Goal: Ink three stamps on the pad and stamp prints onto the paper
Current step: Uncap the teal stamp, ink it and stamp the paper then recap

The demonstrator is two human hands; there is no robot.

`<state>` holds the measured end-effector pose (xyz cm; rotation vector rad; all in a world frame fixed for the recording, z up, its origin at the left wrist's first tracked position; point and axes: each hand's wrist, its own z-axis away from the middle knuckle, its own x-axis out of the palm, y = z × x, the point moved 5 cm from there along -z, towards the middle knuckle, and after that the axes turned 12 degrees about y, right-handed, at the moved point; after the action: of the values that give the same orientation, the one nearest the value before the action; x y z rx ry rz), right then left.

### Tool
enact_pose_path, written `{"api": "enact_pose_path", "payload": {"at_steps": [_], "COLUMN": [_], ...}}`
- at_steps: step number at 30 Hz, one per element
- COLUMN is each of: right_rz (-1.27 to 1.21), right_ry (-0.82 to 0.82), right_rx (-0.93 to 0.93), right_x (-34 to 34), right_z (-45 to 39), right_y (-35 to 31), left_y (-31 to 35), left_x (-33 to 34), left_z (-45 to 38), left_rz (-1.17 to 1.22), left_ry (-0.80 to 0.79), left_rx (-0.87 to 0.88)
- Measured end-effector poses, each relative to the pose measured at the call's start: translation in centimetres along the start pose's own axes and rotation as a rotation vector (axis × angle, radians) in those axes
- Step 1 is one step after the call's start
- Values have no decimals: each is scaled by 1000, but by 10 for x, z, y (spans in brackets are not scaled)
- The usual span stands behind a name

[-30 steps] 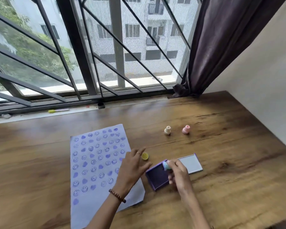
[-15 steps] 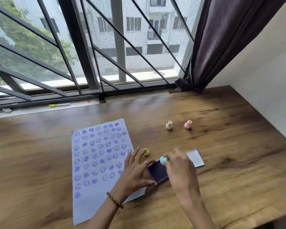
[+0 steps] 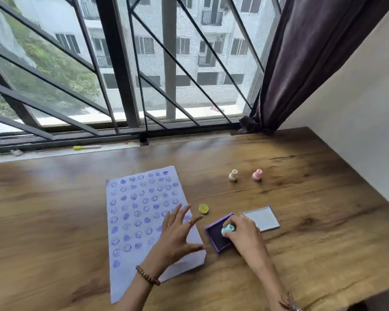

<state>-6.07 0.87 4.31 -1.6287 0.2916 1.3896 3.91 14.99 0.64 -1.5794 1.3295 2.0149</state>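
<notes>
A light purple paper point(image 3: 130, 221) covered with purple smiley and heart prints lies on the wooden table. My left hand point(image 3: 176, 234) rests flat on its right edge, fingers spread. My right hand point(image 3: 243, 234) grips a teal stamp point(image 3: 227, 229) and holds it down on the dark ink surface of the purple ink pad point(image 3: 216, 239). The pad's lid point(image 3: 262, 218) lies open just to the right. A yellow stamp point(image 3: 203, 208) lies on its side beside the paper. A cream stamp point(image 3: 233, 175) and a pink stamp point(image 3: 257, 174) stand farther back.
The wooden table point(image 3: 312, 221) runs to a white wall on the right. A barred window spans the back, with a dark curtain point(image 3: 301, 63) at its right corner. A yellow-capped marker point(image 3: 87, 147) lies on the sill.
My right hand has brought the teal stamp down onto the ink pad. My left hand has drawn back from the pad's edge onto the paper. The camera has tilted slightly.
</notes>
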Motion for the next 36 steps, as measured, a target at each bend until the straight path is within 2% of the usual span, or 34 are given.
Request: {"api": "enact_pose_path", "payload": {"at_steps": [5,8,12,15,18,28,36], "right_rz": [-604,-658,-535,-357,-289,27,235], "right_ry": [-103,-177,-138,-49,-1,50,-41], "right_rx": [266,274,94,-86,-180,-284,-309], "right_x": [14,38,68,86,100,122,126], "right_z": [33,64,99,117,130,140,124], "right_y": [-21,-51,-98,-126,-143,-157,-170], "left_y": [-72,-121,-155,-159,-159,-164,-165], "left_x": [-48,-69,-78,-71,-60,-53,-51], "left_z": [38,66,87,96,101,102,102], "left_rz": [19,-9,-44,5,-3,37,-3], "left_ry": [56,17,-64,-109,-113,-94,-100], "left_rx": [-79,-123,-122,-118,-120,-83,-63]}}
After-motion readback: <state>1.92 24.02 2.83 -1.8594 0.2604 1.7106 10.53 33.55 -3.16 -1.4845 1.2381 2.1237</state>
